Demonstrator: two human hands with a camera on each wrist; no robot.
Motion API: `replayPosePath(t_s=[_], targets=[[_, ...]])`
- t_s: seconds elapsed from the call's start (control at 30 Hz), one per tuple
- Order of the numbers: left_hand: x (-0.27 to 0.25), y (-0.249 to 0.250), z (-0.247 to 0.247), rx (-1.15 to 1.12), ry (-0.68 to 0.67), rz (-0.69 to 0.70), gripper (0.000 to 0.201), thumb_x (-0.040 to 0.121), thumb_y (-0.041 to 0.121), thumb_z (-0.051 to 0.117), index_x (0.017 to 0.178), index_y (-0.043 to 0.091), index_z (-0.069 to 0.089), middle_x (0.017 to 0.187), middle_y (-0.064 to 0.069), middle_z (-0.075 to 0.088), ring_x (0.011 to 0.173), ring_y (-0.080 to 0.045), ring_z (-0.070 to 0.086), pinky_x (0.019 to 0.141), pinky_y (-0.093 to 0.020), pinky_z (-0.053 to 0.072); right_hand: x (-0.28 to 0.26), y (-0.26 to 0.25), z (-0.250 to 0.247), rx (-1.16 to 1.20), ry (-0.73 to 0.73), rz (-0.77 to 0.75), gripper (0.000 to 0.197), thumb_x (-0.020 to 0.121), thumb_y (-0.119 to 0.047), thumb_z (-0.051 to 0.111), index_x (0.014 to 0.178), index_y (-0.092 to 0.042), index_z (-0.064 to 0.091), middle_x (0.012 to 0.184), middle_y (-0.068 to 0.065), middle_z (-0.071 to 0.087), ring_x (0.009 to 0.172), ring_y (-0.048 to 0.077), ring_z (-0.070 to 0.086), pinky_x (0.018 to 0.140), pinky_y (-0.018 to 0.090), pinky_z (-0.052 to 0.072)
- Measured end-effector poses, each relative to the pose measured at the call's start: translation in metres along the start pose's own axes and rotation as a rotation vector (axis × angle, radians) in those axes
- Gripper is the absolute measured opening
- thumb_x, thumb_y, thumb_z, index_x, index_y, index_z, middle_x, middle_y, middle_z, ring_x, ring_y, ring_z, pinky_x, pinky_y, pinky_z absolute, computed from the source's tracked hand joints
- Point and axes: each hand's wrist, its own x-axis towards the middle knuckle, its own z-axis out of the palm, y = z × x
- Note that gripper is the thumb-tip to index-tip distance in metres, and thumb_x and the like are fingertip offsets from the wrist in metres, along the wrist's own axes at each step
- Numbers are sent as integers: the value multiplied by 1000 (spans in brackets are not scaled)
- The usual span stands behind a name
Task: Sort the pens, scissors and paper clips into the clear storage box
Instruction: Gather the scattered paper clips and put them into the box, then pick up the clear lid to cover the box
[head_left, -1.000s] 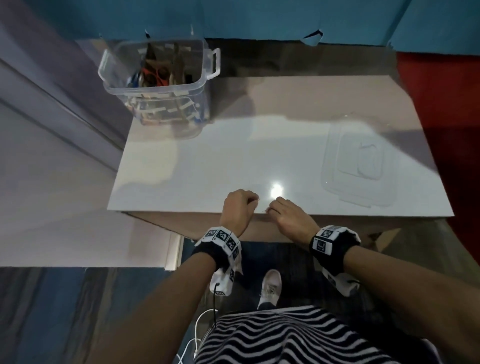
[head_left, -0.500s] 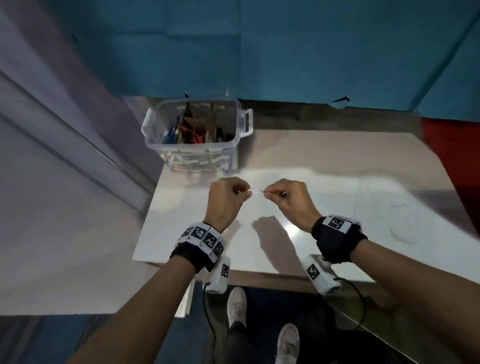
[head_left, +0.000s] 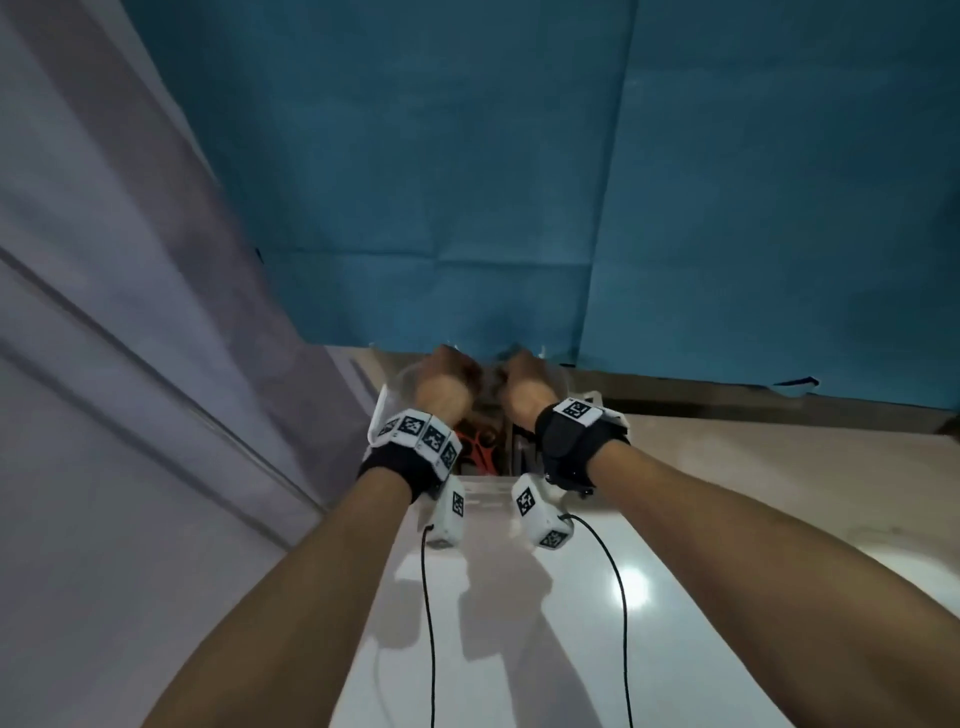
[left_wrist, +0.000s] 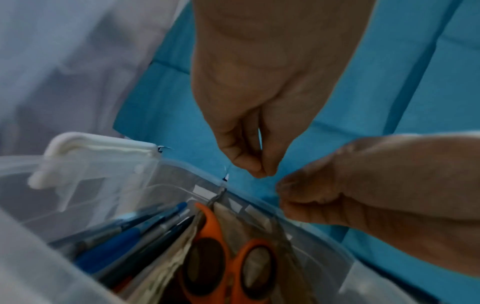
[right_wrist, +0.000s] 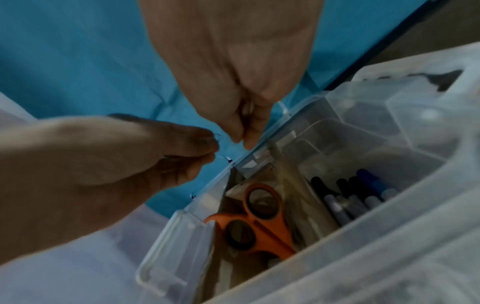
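Observation:
The clear storage box (head_left: 378, 415) stands at the table's far left, mostly hidden behind my wrists. Inside it, orange-handled scissors (left_wrist: 207, 246) (right_wrist: 259, 226) lie in a middle compartment and several pens (left_wrist: 130, 232) (right_wrist: 350, 195) in another. Both hands hover over the box's far rim, fingertips almost touching. My left hand (head_left: 447, 374) (left_wrist: 262, 172) pinches thumb to fingers; a faint glint of a paper clip (right_wrist: 217, 135) shows at its tips. My right hand (head_left: 522, 376) (right_wrist: 241, 142) is pinched the same way, and what it holds is hidden by its fingers.
The glossy white table (head_left: 675, 597) stretches toward me under my forearms. A blue backdrop (head_left: 467, 208) rises right behind the box and a grey wall (head_left: 130, 312) runs along the left. Brown dividers (right_wrist: 285, 174) split the box into compartments.
Both hands rose from the table's near edge, each pinching a thin paper clip, and travelled forward and left until they were above the box. The head camera tilted up.

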Motion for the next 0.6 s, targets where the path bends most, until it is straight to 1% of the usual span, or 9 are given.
replayPosePath(t_s=[0.07, 0.13, 0.2, 0.23, 0.3, 0.37, 0.43, 0.5, 0.6], targets=[[3, 3, 5, 165, -71, -20, 20, 94, 19, 63, 104, 8, 76, 108, -13, 75, 103, -27, 71, 81, -32, 53, 3, 8, -1, -45, -29, 32, 25, 95, -9, 49, 109, 0, 67, 113, 20, 67, 98, 33, 63, 74, 28, 40], [6, 6, 8, 202, -91, -18, 25, 98, 13, 57, 116, 6, 72, 119, -15, 72, 111, -29, 68, 83, -32, 50, 0, 19, -10, 30, -44, 28, 21, 87, -11, 53, 98, -4, 71, 101, 17, 71, 94, 33, 67, 73, 30, 50], [1, 14, 5, 239, -94, -3, 26, 94, 7, 56, 112, 6, 74, 115, -17, 72, 106, -33, 69, 81, -34, 51, -13, 33, -30, 115, -34, 0, 20, 78, -10, 56, 84, -7, 75, 82, 12, 74, 76, 26, 71, 70, 36, 59], [-2, 19, 5, 240, -82, 34, 25, 90, 5, 57, 106, 8, 76, 109, -17, 73, 102, -34, 69, 80, -35, 53, -20, 42, -43, 144, -17, -11, 20, 78, -5, 57, 81, -7, 76, 75, 9, 74, 67, 21, 69, 69, 34, 60], [-16, 39, 12, 186, -30, 192, 23, 83, 4, 58, 95, 12, 76, 98, -15, 74, 94, -36, 68, 82, -38, 57, -37, 64, -73, 213, 27, 0, 19, 82, -1, 60, 80, -6, 78, 63, 2, 70, 57, 10, 61, 68, 28, 56], [-43, 70, 27, 122, 26, 334, 25, 80, 5, 55, 93, 14, 75, 91, -15, 74, 90, -37, 68, 80, -43, 57, -57, 93, -107, 279, 102, 17, 19, 87, -13, 65, 73, -6, 75, 57, 7, 68, 48, 10, 57, 63, 30, 53], [-77, 109, 53, 20, 22, 443, 26, 83, 7, 56, 97, 17, 75, 92, -12, 76, 92, -34, 69, 81, -43, 57, -83, 135, -139, 316, 152, 72, 31, 92, -22, 66, 70, -2, 71, 59, 16, 67, 46, 17, 55, 55, 28, 48], [-115, 147, 88, -75, -66, 521, 25, 88, 6, 57, 100, 16, 77, 97, -8, 77, 93, -27, 71, 85, -41, 57, -116, 186, -168, 337, 152, 177, 33, 95, -22, 64, 77, 5, 69, 63, 22, 63, 52, 20, 55, 55, 29, 47], [-168, 178, 153, -88, -282, 531, 22, 94, 10, 58, 108, 12, 75, 104, -8, 76, 92, -22, 71, 87, -40, 58, -173, 273, -201, 267, 110, 371, 32, 95, -17, 63, 86, 13, 68, 68, 17, 61, 62, 23, 55, 60, 36, 50]])
